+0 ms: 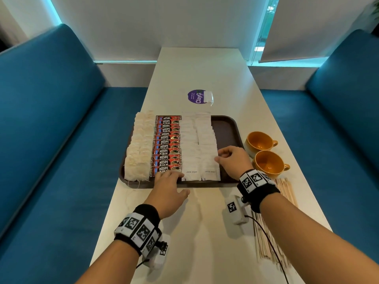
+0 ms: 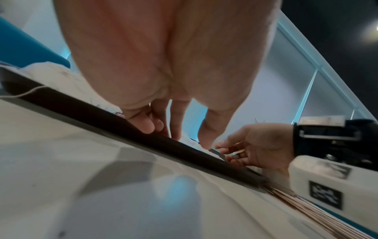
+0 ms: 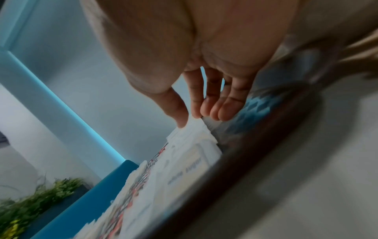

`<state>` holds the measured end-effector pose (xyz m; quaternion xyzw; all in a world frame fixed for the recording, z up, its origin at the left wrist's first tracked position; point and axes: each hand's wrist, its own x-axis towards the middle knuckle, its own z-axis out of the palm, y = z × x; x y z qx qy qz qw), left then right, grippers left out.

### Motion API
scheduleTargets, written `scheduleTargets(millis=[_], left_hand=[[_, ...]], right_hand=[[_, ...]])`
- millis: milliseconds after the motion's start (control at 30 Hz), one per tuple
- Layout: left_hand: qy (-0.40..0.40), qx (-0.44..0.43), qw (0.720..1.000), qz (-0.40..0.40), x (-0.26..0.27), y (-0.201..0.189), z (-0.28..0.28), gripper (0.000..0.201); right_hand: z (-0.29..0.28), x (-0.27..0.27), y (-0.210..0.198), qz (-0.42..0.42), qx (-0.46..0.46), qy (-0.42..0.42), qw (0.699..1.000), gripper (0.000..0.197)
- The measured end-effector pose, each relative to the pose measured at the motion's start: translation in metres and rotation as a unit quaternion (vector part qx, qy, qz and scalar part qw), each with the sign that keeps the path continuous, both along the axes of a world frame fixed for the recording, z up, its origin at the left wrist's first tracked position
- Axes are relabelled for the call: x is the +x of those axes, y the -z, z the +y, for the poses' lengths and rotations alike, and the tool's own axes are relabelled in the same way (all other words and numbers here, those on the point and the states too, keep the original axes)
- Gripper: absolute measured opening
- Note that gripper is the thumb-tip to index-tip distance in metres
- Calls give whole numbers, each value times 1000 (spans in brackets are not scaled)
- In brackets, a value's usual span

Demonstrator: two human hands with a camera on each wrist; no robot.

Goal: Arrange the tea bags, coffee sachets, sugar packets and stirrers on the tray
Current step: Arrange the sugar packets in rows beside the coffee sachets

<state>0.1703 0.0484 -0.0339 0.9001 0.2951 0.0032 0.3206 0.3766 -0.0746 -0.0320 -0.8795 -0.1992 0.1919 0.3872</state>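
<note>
A dark brown tray (image 1: 225, 128) lies on the white table. It holds a column of tea bags (image 1: 139, 148), a column of red coffee sachets (image 1: 167, 142) and two columns of white sugar packets (image 1: 200, 144). My left hand (image 1: 171, 175) rests with straight fingers on the nearest sachet, just over the tray's front rim (image 2: 98, 111). My right hand (image 1: 222, 157) pinches the right edge of a sugar packet (image 3: 194, 127) between thumb and forefinger. Wooden stirrers (image 1: 287, 193) lie on the table under my right forearm.
Two orange cups (image 1: 259, 141) stand right of the tray. One loose tea bag (image 1: 208, 96) lies on a purple sticker beyond the tray. The tray's right strip is bare. Blue benches flank the table on both sides.
</note>
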Motion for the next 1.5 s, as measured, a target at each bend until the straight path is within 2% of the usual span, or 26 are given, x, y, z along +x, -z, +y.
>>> scheduleTargets(millis=[100, 167, 267, 367, 433, 700, 933, 1033, 1167, 1267, 1500], left_hand=[[-21, -9, 1000, -18, 1, 2, 2, 46], [-33, -20, 999, -28, 2, 2, 4, 41], [-40, -32, 998, -34, 5, 3, 8, 38], [-38, -33, 998, -32, 8, 5, 11, 44], [-38, -29, 998, -36, 9, 6, 12, 45], [-54, -23, 997, -52, 12, 11, 14, 37], [-58, -41, 996, -48, 13, 11, 17, 31], [-65, -48, 995, -53, 14, 8, 17, 28], [-64, -52, 995, -52, 14, 4, 19, 26], [-62, -54, 995, -52, 14, 2, 19, 27], [-61, -51, 996, -42, 14, 6, 21, 24]], right_hand=[[19, 20, -3, 1, -66, -5, 998, 37], [32, 30, -3, -7, -126, -24, 992, 32], [50, 35, -4, -20, -150, -37, 988, 19], [59, 33, -6, -27, -177, -37, 983, 20], [60, 33, -6, -29, -180, -29, 983, 25], [87, 66, -16, 9, -152, -19, 988, 17], [103, 67, -5, 17, -151, -12, 988, 17], [107, 74, -11, 37, -129, 12, 991, 21], [121, 90, -20, 46, -132, 1, 990, 15], [132, 100, -19, 40, -161, -18, 986, 40], [138, 93, -30, 25, -194, -56, 979, 18]])
